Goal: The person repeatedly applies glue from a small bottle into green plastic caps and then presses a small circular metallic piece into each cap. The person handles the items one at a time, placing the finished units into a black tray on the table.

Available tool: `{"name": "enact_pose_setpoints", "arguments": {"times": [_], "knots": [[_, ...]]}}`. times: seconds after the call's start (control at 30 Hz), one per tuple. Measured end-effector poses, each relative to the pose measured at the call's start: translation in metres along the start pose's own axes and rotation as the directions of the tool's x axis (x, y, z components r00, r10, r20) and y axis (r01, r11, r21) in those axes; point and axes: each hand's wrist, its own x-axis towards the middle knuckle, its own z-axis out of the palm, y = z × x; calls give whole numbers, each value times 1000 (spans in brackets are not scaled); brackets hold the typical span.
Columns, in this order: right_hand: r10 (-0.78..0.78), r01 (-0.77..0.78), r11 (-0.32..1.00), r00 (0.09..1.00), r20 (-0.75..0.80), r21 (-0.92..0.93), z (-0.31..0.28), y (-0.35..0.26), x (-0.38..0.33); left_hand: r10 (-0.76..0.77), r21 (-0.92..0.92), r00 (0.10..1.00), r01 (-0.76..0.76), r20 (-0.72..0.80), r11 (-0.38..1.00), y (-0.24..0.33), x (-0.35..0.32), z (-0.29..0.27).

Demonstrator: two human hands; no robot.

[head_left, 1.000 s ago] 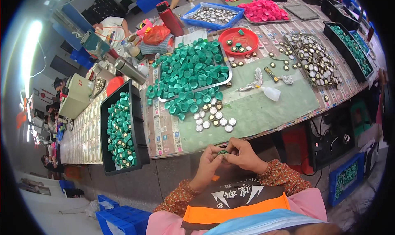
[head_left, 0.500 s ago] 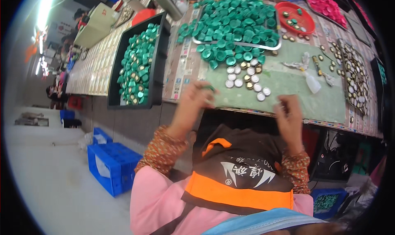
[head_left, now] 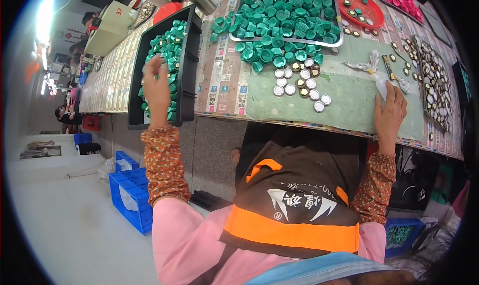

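My left hand (head_left: 156, 85) is over the black bin (head_left: 187, 80), which holds green ridged caps (head_left: 174, 39), some with gold-coloured discs in them. Its fingers are smeared by motion, so I cannot make out whether a cap is in them. At the right of the green mat (head_left: 269, 105), my right hand (head_left: 390, 110) has thumb and fingers around a small white squeeze bottle (head_left: 381, 87). Between the hands, several round metal inserts (head_left: 313, 94), white or gold on top, lie loose on the mat.
A metal tray (head_left: 341, 38) heaped with green caps stands at the back, with caps spilling forward. To its right are a red dish (head_left: 376, 10) and pink pieces (head_left: 399, 0). More metal discs fill a tray (head_left: 435, 80) at far right. Blue crates (head_left: 130, 195) stand on the floor.
My left hand has moved left from the mat's edge, where it held a green cap, to over the black bin. My right hand has moved right and forward onto the squeeze bottle.
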Motion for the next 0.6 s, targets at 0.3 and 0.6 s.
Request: {"name": "enact_pose_setpoints", "arguments": {"times": [0.3,0.6], "knots": [[-50,55,997,996,-79,62,21,7,14,15,283,960,-97,278,954,37,15,125],[-91,141,961,974,-206,239,10,-2,13,73,508,953,-221,295,832,-12,65,195]]}}
